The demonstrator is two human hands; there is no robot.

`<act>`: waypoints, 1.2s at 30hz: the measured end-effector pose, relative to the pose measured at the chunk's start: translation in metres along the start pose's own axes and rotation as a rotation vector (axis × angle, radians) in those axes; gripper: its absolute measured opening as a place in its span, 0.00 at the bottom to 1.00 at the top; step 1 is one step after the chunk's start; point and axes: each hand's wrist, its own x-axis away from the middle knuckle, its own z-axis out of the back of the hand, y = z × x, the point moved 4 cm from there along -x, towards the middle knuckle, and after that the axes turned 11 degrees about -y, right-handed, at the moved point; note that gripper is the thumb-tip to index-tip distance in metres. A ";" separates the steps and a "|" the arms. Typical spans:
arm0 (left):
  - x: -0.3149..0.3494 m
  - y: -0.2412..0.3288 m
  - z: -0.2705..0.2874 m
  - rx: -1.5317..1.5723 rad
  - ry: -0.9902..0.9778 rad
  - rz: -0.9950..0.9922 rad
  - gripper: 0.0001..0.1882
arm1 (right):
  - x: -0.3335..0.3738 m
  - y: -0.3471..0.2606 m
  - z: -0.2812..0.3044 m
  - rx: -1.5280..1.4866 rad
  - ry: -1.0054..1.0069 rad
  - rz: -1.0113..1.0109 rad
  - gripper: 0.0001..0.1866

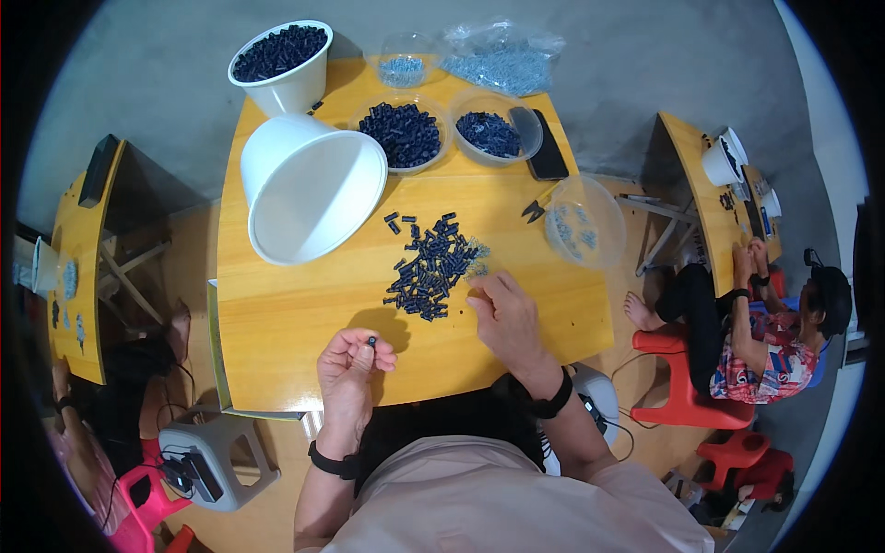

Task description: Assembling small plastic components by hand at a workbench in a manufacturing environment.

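Pinched upright between the thumb and fingers of my left hand (345, 372) is a small black plastic cylinder (371, 341), just above the table's near edge. My right hand (513, 324) is beside the loose pile of black cylinders (431, 269), its fingers curled together. Whatever its fingertips may hold is too small to make out. Close to those fingers, a little heap of fine silvery metal pieces (477, 257) lies against the pile's right side.
On the yellow table (304, 341), a white bucket (313, 198) lies tipped behind the pile. Beyond stand a filled white bucket (281, 88), bowls of black parts (401, 134), a plastic bag (505, 64), a phone (549, 147), snips (535, 210) and a clear tub (604, 207). Other people sit at side tables.
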 end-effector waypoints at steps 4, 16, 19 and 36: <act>0.000 -0.003 0.005 -0.072 0.055 -0.008 0.04 | -0.011 -0.003 -0.004 0.054 -0.024 -0.009 0.07; 0.003 -0.007 0.011 -0.050 0.007 -0.042 0.06 | -0.023 -0.002 -0.016 0.135 -0.089 -0.047 0.05; -0.001 -0.007 0.008 -0.029 0.004 -0.052 0.06 | -0.019 -0.003 -0.014 0.038 -0.080 0.003 0.05; 0.018 0.009 0.016 0.043 -0.024 -0.114 0.03 | -0.008 -0.012 -0.014 0.004 -0.064 -0.010 0.05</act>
